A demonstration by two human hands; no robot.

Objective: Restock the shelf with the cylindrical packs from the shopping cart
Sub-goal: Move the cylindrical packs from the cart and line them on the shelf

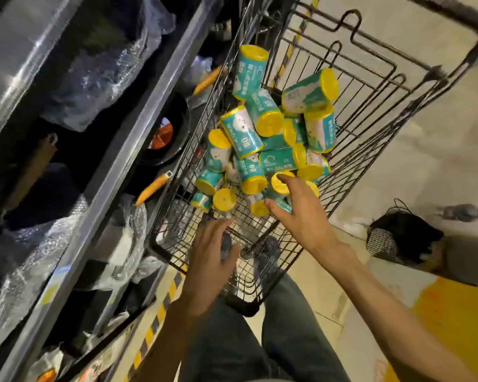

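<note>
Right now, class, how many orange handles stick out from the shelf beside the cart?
2. One orange handle lies by the cart's far end; the other pokes out nearer the person. More may be hidden behind wrapped goods.

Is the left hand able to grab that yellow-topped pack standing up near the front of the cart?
Probably yes. The left hand hovers open inside the cart, close to the upright pack, and nothing lies between them. The right hand is busy farther right.
</note>
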